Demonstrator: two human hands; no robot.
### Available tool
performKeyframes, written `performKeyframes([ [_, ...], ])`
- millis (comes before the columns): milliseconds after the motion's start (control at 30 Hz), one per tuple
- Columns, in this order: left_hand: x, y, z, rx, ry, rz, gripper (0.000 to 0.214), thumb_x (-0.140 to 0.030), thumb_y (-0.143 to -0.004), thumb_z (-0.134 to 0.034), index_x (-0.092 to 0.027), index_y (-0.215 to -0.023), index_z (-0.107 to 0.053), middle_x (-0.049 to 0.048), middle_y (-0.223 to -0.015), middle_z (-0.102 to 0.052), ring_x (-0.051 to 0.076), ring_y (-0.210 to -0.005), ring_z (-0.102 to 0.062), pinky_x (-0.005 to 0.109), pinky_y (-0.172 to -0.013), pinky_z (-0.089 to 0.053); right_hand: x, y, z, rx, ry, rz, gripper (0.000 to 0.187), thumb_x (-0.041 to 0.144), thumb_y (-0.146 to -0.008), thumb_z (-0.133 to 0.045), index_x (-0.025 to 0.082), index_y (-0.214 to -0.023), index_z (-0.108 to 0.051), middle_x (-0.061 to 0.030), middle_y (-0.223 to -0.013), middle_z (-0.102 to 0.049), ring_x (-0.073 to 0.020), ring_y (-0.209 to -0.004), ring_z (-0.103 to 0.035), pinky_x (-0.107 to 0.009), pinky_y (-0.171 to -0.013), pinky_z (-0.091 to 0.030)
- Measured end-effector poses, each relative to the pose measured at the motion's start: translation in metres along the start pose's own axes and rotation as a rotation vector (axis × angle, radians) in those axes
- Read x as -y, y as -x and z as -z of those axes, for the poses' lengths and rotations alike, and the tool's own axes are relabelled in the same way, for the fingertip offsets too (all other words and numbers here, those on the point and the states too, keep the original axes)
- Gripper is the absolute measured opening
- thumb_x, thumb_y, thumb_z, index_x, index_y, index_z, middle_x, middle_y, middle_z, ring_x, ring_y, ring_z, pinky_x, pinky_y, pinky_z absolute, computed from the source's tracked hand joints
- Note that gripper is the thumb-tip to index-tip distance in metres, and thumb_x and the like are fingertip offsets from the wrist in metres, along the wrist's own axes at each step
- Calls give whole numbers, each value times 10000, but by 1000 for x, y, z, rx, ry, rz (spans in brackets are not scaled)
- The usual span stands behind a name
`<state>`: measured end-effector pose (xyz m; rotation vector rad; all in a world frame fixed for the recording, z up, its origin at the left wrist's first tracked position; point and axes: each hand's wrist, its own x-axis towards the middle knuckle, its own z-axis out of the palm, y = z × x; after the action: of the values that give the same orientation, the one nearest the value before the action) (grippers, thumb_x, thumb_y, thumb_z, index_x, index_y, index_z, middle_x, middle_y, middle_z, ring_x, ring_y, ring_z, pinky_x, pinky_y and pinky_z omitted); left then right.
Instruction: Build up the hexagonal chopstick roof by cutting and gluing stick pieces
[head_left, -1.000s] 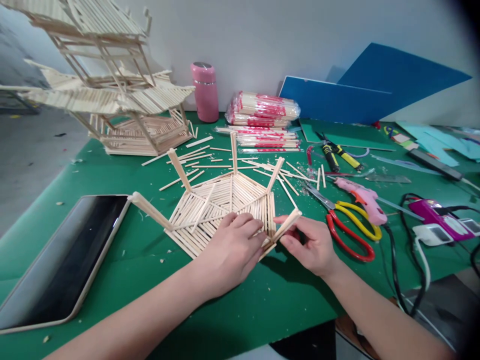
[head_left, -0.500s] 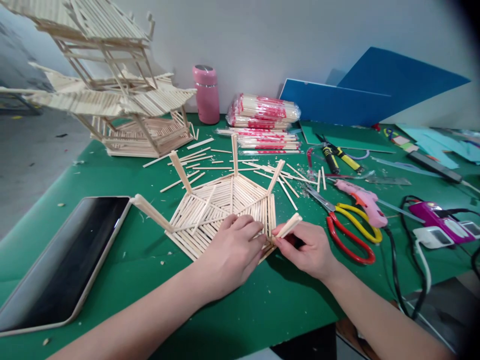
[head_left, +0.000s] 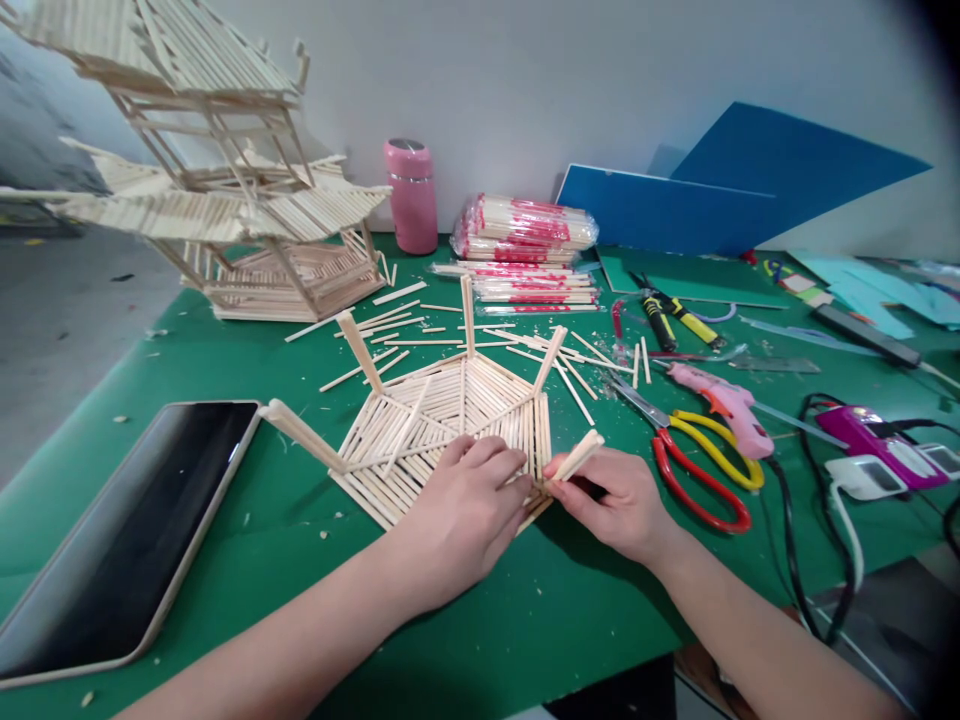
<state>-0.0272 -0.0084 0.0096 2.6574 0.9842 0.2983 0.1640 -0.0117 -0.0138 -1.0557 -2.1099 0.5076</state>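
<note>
A: OK so what are our hands up to here?

B: Our right hand [head_left: 615,505] has thumb and fingers pinching the near-right post [head_left: 581,455] close to its foot, and that post tilts outward. Our left hand [head_left: 469,510] lies palm down over the stick base [head_left: 412,475], fingers side by side and a bit bent. Can't tell if its fingertips grip anything, they're partly hidden.

A: And the base, where've we got it?

B: Flat on the green tabletop [head_left: 570,620], right in front of us, between the phone [head_left: 135,535] on the left and the scissors [head_left: 661,420] on the right. Four other posts [head_left: 360,350] stand around its edge, and one thin stick lies slantwise across the slats.

A: Rest of our mess?

B: Loose sticks [head_left: 574,393] scattered behind the base, then wrapped chopstick packs [head_left: 525,225] near the wall beside a pink flask [head_left: 414,205]. Our tiered stick tower [head_left: 300,215] is back left. Over right there's a pink glue gun [head_left: 724,405] near the scissors, with yellow-and-black pliers [head_left: 660,325] further back.
</note>
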Motion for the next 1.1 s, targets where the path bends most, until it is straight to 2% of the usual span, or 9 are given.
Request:
performKeyframes([
  [500,0,-2,-2,1,-7,-3,256,-204,-850,-376,-173,-1009,-574,82,-1006,-586,249,-979,-454,423,-804,-355,-2,0,3,57,-67,-6,126,189,-791,-523,201,-787,-648,-16,-654,-646,-145,-663,-613,-237,-620,-464],
  [600,0,-1,-1,6,-5,-3,257,-204,-854,-369,-171,-1000,-577,84,-994,-587,248,-975,-455,420,-800,-358,-2,0,3,49,-57,-14,121,196,-785,-530,192,-762,-649,-14,-611,-627,-143,-628,-598,-237,-600,-461],
  [767,0,0,-1,2,-7,-3,250,-217,-857,-371,-178,-987,-581,79,-985,-585,242,-976,-457,416,-809,-352,1,2,2,3,-69,-16,163,198,-738,-588,162,-885,-649,-27,-655,-646,-107,-490,-521,-216,-488,-439],
  [933,-1,0,-4,-26,-19,-1,234,-227,-856,-381,-187,-954,-590,73,-964,-586,233,-965,-464,405,-808,-352,1,0,1,-20,-47,43,126,121,-753,-559,169,-824,-652,-48,-767,-685,-133,-694,-614,-219,-657,-468],
  [1100,0,1,-6,-56,-22,-10,223,-232,-848,-404,-198,-974,-585,69,-938,-584,227,-953,-466,395,-800,-354,-2,0,1,12,-37,69,134,107,-757,-556,175,-833,-643,-41,-777,-686,-129,-713,-615,-224,-717,-461],
])
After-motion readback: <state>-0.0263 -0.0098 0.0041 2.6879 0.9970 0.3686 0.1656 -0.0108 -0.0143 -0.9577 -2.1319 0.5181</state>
